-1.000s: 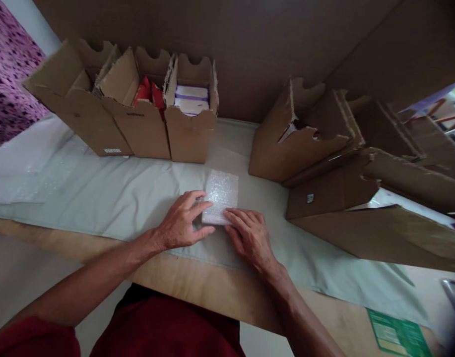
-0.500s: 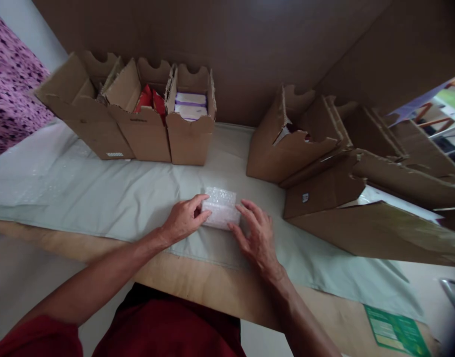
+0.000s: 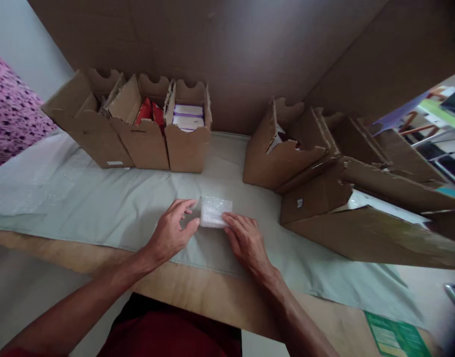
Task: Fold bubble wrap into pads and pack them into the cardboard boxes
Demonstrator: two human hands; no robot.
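A small bundle of clear bubble wrap lies on the pale green cloth in front of me, rolled into a short packet. My left hand curls at its left end, thumb and fingers touching the wrap. My right hand lies flat with its fingertips pressing the packet's near right edge. Whatever is inside the wrap is hidden.
Three open cardboard boxes stand in a row at the back left; one holds red packs, one white and purple packs. More cardboard boxes lean at the right. A cardboard wall closes the back. A green sheet lies at the table's near right.
The bubble wrap sheet has been rolled toward me from a flat square into a short packet. Both hands stayed at its ends. The camera tipped up a little.
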